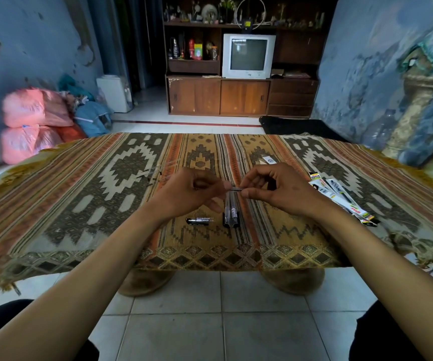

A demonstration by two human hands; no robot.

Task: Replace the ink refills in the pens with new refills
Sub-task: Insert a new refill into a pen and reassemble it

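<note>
A short, thin pen part (235, 189), dark with a pale glint, hangs level above the middle of the table, pinched at its two ends between both hands; it is too small to tell whether it is a refill tip or a spring. The left hand (194, 194) pinches its left end between thumb and forefinger, with the other fingers curled in toward the palm. The right hand (275, 188) pinches the right end the same way, its remaining fingers bent and fanned above. Just below the hands, a small bundle of clear pens (230, 213) lies on the patterned tablecloth (93, 204), pointing near to far. To the left of the bundle, a short black pen piece (199, 220) lies crosswise, apart from it. Well to the right, near the table's right edge, refill packets (340, 198) lie in a loose fan. Beyond the hands, slightly right, a small white slip (269, 160) rests on the cloth. Across the tiled floor stands a wooden cabinet (218, 96) holding a television (248, 56).
</note>
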